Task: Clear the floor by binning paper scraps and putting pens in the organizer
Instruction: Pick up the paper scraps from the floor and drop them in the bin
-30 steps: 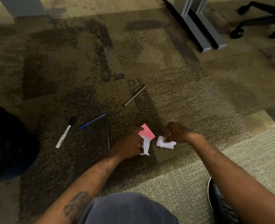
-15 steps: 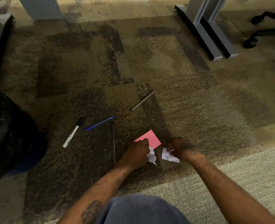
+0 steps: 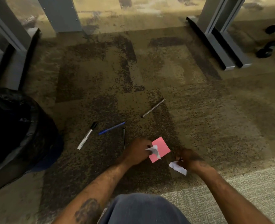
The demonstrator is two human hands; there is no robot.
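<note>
Down on the carpet [image 3: 198, 110], my left hand [image 3: 137, 151] pinches a white scrap [image 3: 153, 151] plus the pink note [image 3: 161, 147], my right hand [image 3: 190, 160] grips another scrap [image 3: 178, 168], gathering both for the bin [image 3: 17, 126] on my left. Pens [image 3: 111, 128] lie loose on the floor.

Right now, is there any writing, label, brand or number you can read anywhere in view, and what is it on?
None can be read.
Marker: dark marks on its white barrel, too small and blurred to read.
Pink note: no writing shows on it.
White scraps in the left hand and right hand: crumpled, no print shows.
Blue pen, grey pen, thin black pen and bin liner: no legible marks.
</note>
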